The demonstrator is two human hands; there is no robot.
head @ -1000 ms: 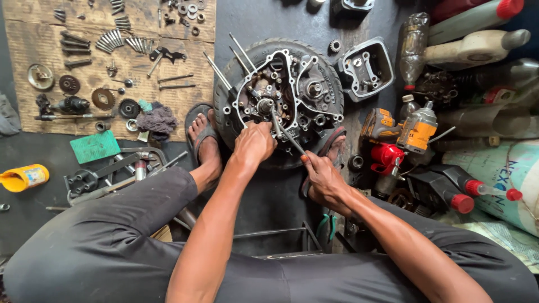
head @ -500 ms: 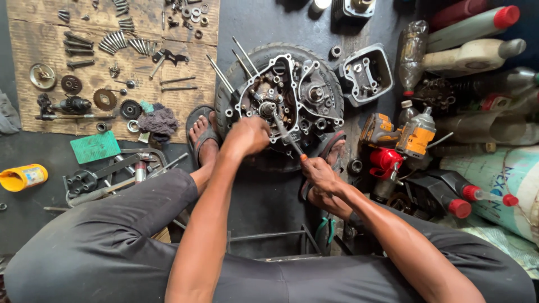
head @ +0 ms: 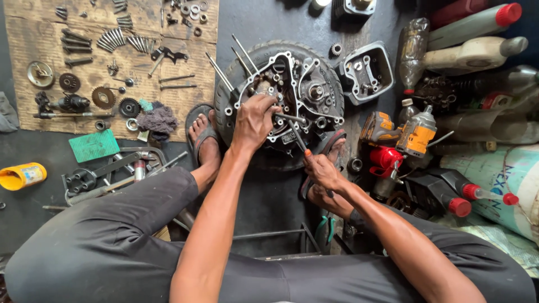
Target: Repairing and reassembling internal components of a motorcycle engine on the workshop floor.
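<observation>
An open engine crankcase [head: 292, 98] lies on a tyre [head: 331, 84] on the floor between my feet. My left hand [head: 254, 120] rests on the left part of the case, fingers closed around a metal part there. My right hand [head: 323, 170] sits at the case's near edge, gripping the handle of a slim rod-like tool [head: 296, 133] whose tip reaches into the case. Long studs [head: 222, 73] stick out at the case's upper left.
A cardboard sheet [head: 33, 39] at the left carries bolts, gears and washers. A cover casting [head: 364, 73] lies right of the tyre. Power drills [head: 415, 134], a red can and plastic bottles crowd the right. A yellow tub [head: 21, 175] and wrenches lie at the left.
My left hand has shifted up onto the crankcase's left side. My right hand has drawn slightly nearer, keeping the tool angled into the case.
</observation>
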